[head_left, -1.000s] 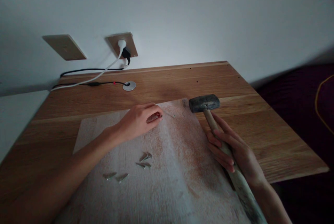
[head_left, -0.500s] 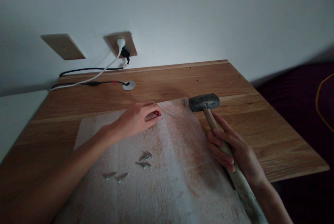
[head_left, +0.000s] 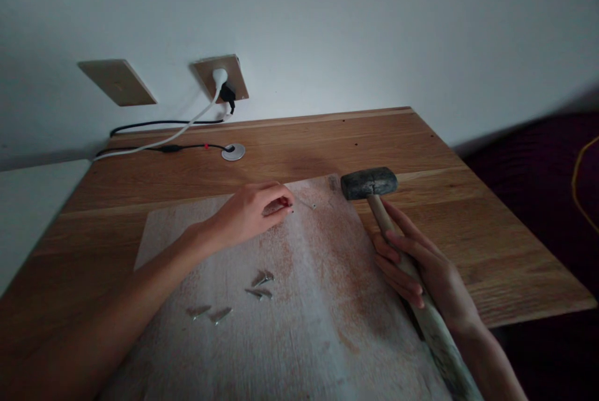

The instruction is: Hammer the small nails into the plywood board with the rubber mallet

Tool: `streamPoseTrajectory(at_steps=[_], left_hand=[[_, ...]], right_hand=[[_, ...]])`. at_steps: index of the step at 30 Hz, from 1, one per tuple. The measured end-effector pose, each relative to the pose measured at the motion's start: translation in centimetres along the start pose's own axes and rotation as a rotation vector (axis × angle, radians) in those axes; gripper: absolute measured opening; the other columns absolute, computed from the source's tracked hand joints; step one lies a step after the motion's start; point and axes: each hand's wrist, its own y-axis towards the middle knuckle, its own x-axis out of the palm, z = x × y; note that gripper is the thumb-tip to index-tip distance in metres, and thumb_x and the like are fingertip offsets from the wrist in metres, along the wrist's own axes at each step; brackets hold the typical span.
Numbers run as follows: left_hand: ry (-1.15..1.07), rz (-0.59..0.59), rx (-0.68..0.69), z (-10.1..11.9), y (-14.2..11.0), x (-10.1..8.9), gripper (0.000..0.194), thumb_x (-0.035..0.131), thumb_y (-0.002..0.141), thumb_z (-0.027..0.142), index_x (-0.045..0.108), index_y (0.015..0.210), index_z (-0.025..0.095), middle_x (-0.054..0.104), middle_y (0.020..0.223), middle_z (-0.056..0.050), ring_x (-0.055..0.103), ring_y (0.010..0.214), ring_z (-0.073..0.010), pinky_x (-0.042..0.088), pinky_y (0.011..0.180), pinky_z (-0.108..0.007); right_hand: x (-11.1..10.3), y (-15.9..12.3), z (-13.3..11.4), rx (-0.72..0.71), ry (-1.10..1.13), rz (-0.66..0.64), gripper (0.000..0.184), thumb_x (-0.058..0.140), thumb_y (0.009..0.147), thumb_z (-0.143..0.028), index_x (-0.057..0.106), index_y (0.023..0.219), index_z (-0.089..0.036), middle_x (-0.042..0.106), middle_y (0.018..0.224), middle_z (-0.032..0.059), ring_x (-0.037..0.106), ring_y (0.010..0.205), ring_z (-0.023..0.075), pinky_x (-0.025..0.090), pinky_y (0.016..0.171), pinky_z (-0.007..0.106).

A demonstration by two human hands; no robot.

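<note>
My left hand (head_left: 257, 212) reaches over the far part of a pale, worn board (head_left: 299, 338), thumb and fingertips pinched together. A tiny dark tip shows at the fingertips, too small to name. Just right of them, a screw (head_left: 314, 206) stands in the board, only its small head plain to see. My right hand (head_left: 421, 264) is wrapped round the wooden handle of a mallet (head_left: 369, 183) with a black head. That head is over the board's far right corner, apart from the left hand. Several loose silver screws (head_left: 264, 279) lie nearer me on the board.
The board rests on a wooden tabletop (head_left: 486, 239) against a white wall. At the back left, a white cable (head_left: 173, 136) and black cables run from a wall socket (head_left: 234, 70) past a round cable grommet (head_left: 233, 152). Dark purple fabric (head_left: 528, 164) lies beyond the right edge.
The whole view has shifted very slightly. Both hands, the mallet and the loose screws keep their places on the board.
</note>
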Motion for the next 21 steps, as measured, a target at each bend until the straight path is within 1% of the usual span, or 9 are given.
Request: streamPoseTrajectory(at_steps=[6, 13, 16, 21], left_hand=[[-0.009, 0.022, 0.011, -0.10, -0.10, 0.08, 0.009, 0.067, 0.098, 0.011, 0.070, 0.101, 0.019, 0.078, 0.096, -0.002, 0.073, 0.086, -0.0148, 0.057, 0.082, -0.027], [0.002, 0.004, 0.001, -0.17, -0.08, 0.22, 0.010, 0.067, 0.098, 0.010, 0.071, 0.101, 0.019, 0.078, 0.096, -0.002, 0.072, 0.084, -0.0147, 0.056, 0.077, -0.027], [-0.001, -0.005, -0.008, -0.15, -0.06, 0.23, 0.010, 0.067, 0.097, 0.011, 0.072, 0.101, 0.019, 0.077, 0.096, -0.002, 0.072, 0.083, -0.0146, 0.056, 0.077, -0.027], [0.017, -0.006, -0.007, -0.04, -0.01, 0.24, 0.011, 0.065, 0.097, 0.012, 0.072, 0.101, 0.019, 0.077, 0.096, -0.003, 0.071, 0.083, -0.0155, 0.057, 0.079, -0.028]], right_hand=[[-0.21, 0.16, 0.19, -0.002, -0.003, -0.012, 0.065, 0.076, 0.096, -0.028, 0.058, 0.158, -0.033, 0.060, 0.068, -0.0074, 0.034, 0.032, 0.0036, 0.036, 0.025, 0.011], [0.06, -0.04, 0.01, -0.002, -0.020, -0.004, 0.067, 0.077, 0.095, -0.028, 0.057, 0.159, -0.034, 0.060, 0.069, -0.0074, 0.033, 0.033, 0.0034, 0.035, 0.025, 0.012], [0.09, 0.06, 0.07, -0.003, -0.025, -0.006, 0.067, 0.077, 0.095, -0.030, 0.057, 0.159, -0.034, 0.058, 0.069, -0.0077, 0.032, 0.033, 0.0036, 0.033, 0.025, 0.012], [-0.17, 0.17, 0.21, -0.006, -0.048, -0.006, 0.070, 0.076, 0.096, -0.030, 0.054, 0.162, -0.034, 0.059, 0.070, -0.0076, 0.032, 0.033, 0.0042, 0.034, 0.025, 0.013]])
